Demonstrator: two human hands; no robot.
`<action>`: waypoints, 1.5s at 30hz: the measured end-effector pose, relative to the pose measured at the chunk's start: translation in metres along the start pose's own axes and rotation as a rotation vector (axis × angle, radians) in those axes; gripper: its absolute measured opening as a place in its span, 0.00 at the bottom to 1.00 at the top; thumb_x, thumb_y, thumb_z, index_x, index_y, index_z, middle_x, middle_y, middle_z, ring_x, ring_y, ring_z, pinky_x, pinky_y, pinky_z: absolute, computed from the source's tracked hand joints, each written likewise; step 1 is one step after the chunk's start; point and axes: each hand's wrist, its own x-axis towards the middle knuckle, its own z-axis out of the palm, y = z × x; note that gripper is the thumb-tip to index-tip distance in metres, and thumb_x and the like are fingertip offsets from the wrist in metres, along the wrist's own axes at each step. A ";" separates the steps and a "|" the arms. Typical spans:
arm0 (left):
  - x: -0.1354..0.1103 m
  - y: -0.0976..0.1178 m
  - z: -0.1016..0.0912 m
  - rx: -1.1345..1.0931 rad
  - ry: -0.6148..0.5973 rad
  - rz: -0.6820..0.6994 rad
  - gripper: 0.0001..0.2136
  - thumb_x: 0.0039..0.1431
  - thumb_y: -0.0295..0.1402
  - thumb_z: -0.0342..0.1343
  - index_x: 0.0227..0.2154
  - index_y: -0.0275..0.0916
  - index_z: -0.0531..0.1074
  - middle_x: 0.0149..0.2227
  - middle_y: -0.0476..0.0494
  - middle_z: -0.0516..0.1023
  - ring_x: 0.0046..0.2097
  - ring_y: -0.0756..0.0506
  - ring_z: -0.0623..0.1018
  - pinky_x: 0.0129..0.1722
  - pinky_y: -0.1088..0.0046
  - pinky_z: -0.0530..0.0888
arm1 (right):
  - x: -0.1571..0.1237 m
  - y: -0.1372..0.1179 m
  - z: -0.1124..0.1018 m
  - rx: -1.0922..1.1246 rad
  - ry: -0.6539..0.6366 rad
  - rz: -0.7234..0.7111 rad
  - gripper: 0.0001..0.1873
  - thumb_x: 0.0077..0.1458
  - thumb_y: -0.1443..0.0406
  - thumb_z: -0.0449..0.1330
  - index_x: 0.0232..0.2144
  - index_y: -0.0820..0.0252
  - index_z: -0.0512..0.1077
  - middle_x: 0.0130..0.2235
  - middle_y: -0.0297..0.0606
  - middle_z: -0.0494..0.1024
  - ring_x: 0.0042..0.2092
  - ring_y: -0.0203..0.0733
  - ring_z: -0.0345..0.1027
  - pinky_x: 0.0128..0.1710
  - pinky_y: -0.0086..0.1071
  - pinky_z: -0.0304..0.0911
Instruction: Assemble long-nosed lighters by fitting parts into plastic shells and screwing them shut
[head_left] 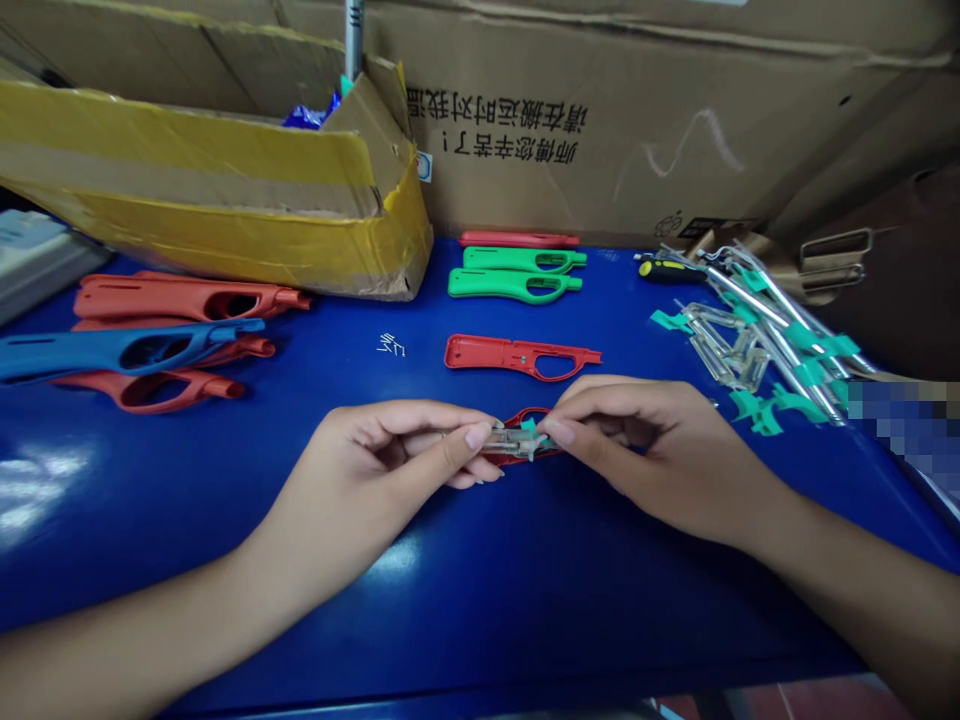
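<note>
Above the middle of the table, my left hand (pixel 409 455) pinches a clear plastic lighter tank (pixel 504 441) between thumb and fingers. My right hand (pixel 645 445) closes its thumb and fingertips at the tank's other end, on a small teal trigger piece (pixel 529 427). How far the teal piece sits in the tank I cannot tell. Behind and below them shows part of a red lighter shell half (pixel 534 413), mostly covered by the fingers. Just beyond my hands another red shell half (pixel 480 354) lies with its hollow side up.
Green shells (pixel 495 285) and a red one (pixel 517 240) lie at the back. Orange-red shells (pixel 172 297) and a blue one (pixel 67 352) are stacked left, before a yellow-taped carton (pixel 285 235). Metal tubes (pixel 780 310), clear tanks (pixel 720 350) and a screwdriver (pixel 667 270) lie right.
</note>
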 end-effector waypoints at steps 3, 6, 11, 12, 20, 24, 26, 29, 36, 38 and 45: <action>0.000 0.002 -0.005 0.080 0.048 0.061 0.05 0.57 0.37 0.67 0.33 0.43 0.85 0.27 0.50 0.85 0.27 0.51 0.82 0.28 0.83 0.80 | 0.001 0.001 -0.004 -0.049 0.036 -0.099 0.06 0.60 0.65 0.64 0.38 0.61 0.80 0.34 0.35 0.77 0.25 0.29 0.60 0.22 0.27 0.57; 0.001 0.002 -0.010 0.166 0.075 0.122 0.03 0.57 0.36 0.67 0.32 0.46 0.85 0.27 0.53 0.85 0.25 0.53 0.80 0.26 0.87 0.76 | 0.002 0.001 -0.007 -0.082 0.026 -0.157 0.08 0.59 0.68 0.65 0.41 0.61 0.80 0.35 0.34 0.75 0.25 0.28 0.58 0.23 0.28 0.56; 0.003 -0.004 -0.014 0.313 0.049 0.185 0.05 0.60 0.38 0.65 0.33 0.47 0.85 0.32 0.53 0.86 0.31 0.50 0.83 0.32 0.83 0.78 | 0.002 0.004 -0.009 -0.074 -0.003 -0.140 0.07 0.61 0.67 0.63 0.41 0.60 0.80 0.35 0.33 0.75 0.25 0.30 0.58 0.23 0.28 0.58; 0.003 -0.006 -0.015 0.346 0.047 0.196 0.05 0.60 0.38 0.64 0.34 0.47 0.85 0.33 0.53 0.86 0.32 0.50 0.83 0.32 0.82 0.78 | 0.001 0.005 -0.009 -0.103 -0.004 -0.167 0.08 0.61 0.67 0.63 0.42 0.59 0.79 0.35 0.34 0.75 0.27 0.31 0.60 0.25 0.28 0.60; 0.006 -0.011 -0.018 0.487 0.019 0.234 0.08 0.63 0.41 0.61 0.37 0.49 0.84 0.35 0.52 0.86 0.33 0.48 0.82 0.28 0.76 0.74 | 0.002 0.024 -0.008 -0.550 -0.192 -0.370 0.21 0.65 0.59 0.61 0.58 0.53 0.71 0.58 0.42 0.72 0.59 0.50 0.62 0.58 0.48 0.60; 0.005 -0.011 -0.019 0.563 -0.008 0.292 0.07 0.64 0.39 0.60 0.37 0.49 0.84 0.36 0.52 0.85 0.36 0.48 0.81 0.28 0.76 0.72 | 0.003 0.025 -0.008 -0.583 -0.203 -0.363 0.17 0.67 0.60 0.58 0.57 0.52 0.71 0.56 0.42 0.72 0.58 0.49 0.64 0.56 0.47 0.61; 0.005 -0.011 -0.019 0.571 -0.032 0.324 0.07 0.65 0.38 0.60 0.38 0.48 0.83 0.39 0.51 0.84 0.37 0.49 0.80 0.30 0.76 0.73 | 0.003 0.025 -0.009 -0.581 -0.200 -0.353 0.17 0.66 0.61 0.59 0.56 0.52 0.72 0.55 0.42 0.73 0.57 0.48 0.65 0.56 0.46 0.61; 0.005 -0.013 -0.019 0.601 -0.049 0.375 0.06 0.66 0.35 0.59 0.38 0.46 0.82 0.39 0.51 0.81 0.35 0.51 0.78 0.30 0.77 0.72 | 0.002 0.024 -0.009 -0.582 -0.199 -0.338 0.16 0.66 0.61 0.59 0.55 0.53 0.72 0.54 0.41 0.73 0.56 0.47 0.65 0.56 0.44 0.61; 0.005 -0.014 -0.021 0.689 -0.071 0.520 0.07 0.64 0.32 0.62 0.43 0.43 0.82 0.40 0.48 0.79 0.39 0.51 0.78 0.40 0.76 0.75 | 0.002 0.024 -0.008 -0.589 -0.193 -0.338 0.16 0.67 0.60 0.58 0.55 0.54 0.71 0.53 0.40 0.72 0.55 0.45 0.66 0.55 0.43 0.60; 0.005 -0.015 -0.022 0.718 -0.093 0.550 0.07 0.64 0.31 0.61 0.43 0.42 0.82 0.39 0.47 0.79 0.40 0.50 0.78 0.40 0.75 0.74 | 0.002 0.023 -0.009 -0.597 -0.191 -0.338 0.16 0.67 0.60 0.58 0.55 0.53 0.71 0.53 0.40 0.72 0.55 0.45 0.65 0.55 0.43 0.60; 0.005 -0.014 -0.024 0.860 -0.120 0.649 0.08 0.67 0.31 0.59 0.46 0.42 0.81 0.40 0.45 0.78 0.41 0.46 0.76 0.41 0.69 0.73 | 0.001 0.021 -0.008 -0.619 -0.174 -0.321 0.17 0.66 0.60 0.58 0.55 0.53 0.71 0.53 0.43 0.73 0.54 0.48 0.66 0.54 0.46 0.62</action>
